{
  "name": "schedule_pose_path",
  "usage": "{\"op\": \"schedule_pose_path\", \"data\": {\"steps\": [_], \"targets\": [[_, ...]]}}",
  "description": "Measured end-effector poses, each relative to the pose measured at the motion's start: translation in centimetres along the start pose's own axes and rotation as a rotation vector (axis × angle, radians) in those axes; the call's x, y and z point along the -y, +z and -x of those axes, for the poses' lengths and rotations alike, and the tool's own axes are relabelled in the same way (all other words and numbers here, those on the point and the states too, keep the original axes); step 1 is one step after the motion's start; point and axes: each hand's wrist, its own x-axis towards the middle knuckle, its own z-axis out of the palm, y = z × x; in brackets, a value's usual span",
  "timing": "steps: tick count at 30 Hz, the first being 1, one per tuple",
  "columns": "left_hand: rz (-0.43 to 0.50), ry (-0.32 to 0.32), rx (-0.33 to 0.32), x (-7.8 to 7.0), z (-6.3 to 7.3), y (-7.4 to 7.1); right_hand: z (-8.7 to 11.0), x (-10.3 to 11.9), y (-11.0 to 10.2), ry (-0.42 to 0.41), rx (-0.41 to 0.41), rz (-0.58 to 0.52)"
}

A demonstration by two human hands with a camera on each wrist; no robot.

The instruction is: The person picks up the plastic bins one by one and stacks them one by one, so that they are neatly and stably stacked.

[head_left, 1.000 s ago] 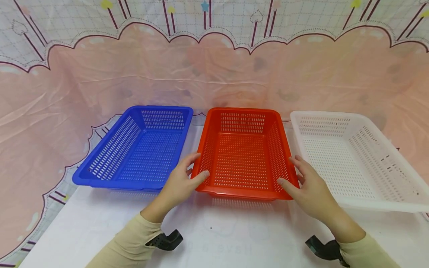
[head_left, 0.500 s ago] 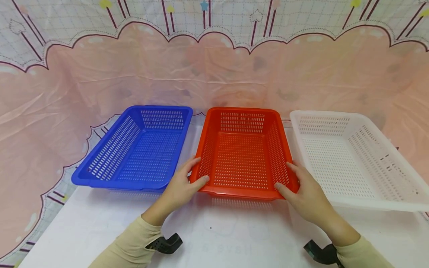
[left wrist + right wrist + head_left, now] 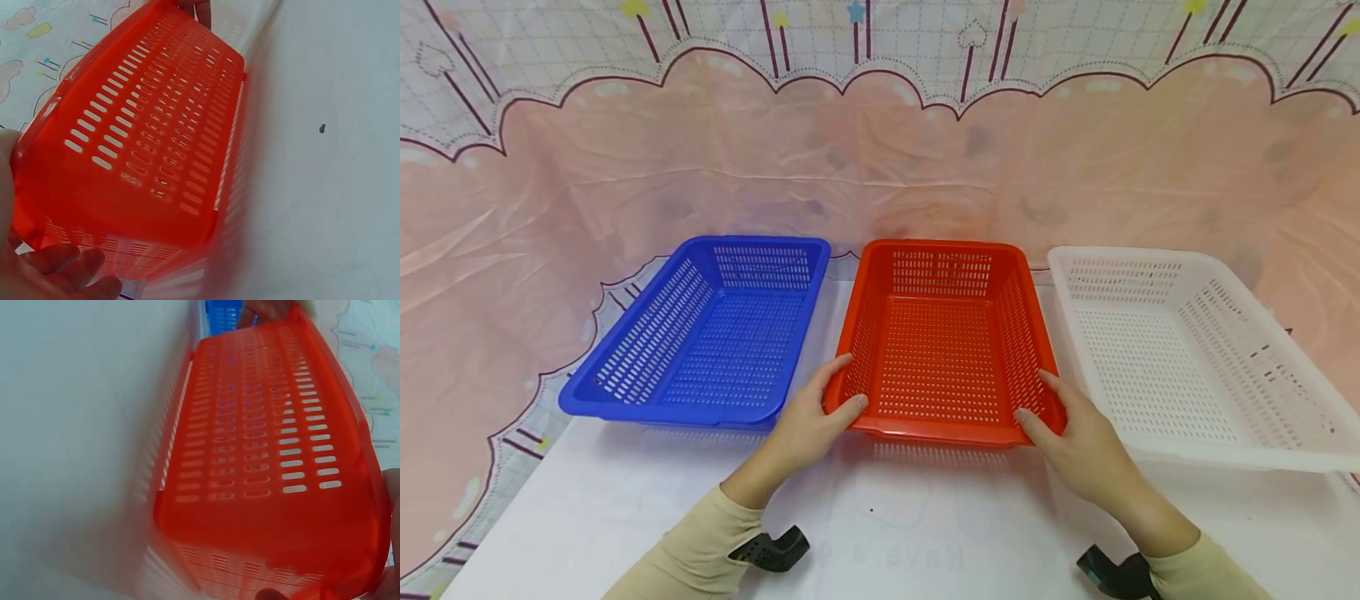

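A red plastic basket with slotted walls stands in the middle of the head view, with nothing inside. At its near left corner my left hand grips the rim, thumb over the edge. The left wrist view shows that hand's fingers beneath the rim, along the outer wall. My right hand grips the near right corner, its thumb inside the rim. Seen from the right wrist, the basket's near wall fills the middle, and most of the right hand is out of that view.
To the left is a blue basket of similar shape, close to my left hand. A white basket stands on the right, beside my right hand. All rest on a white tabletop. Behind hangs a pink patterned cloth.
My right hand has moved slightly left and closed round the red basket's rim. The left hand has slid a little towards the near corner. The baskets stay nearly in place.
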Motion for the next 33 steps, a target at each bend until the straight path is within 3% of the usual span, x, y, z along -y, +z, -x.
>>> {"op": "schedule_pose_path", "data": {"steps": [21, 33], "targets": [[0.012, 0.014, -0.015, 0.1, 0.4, 0.0, 0.5, -0.5, 0.2, -0.013, 0.012, -0.086], [0.1, -0.002, -0.001, -0.9, 0.9, -0.4, 1.1, 0.4, -0.5, -0.037, -0.107, -0.063]]}}
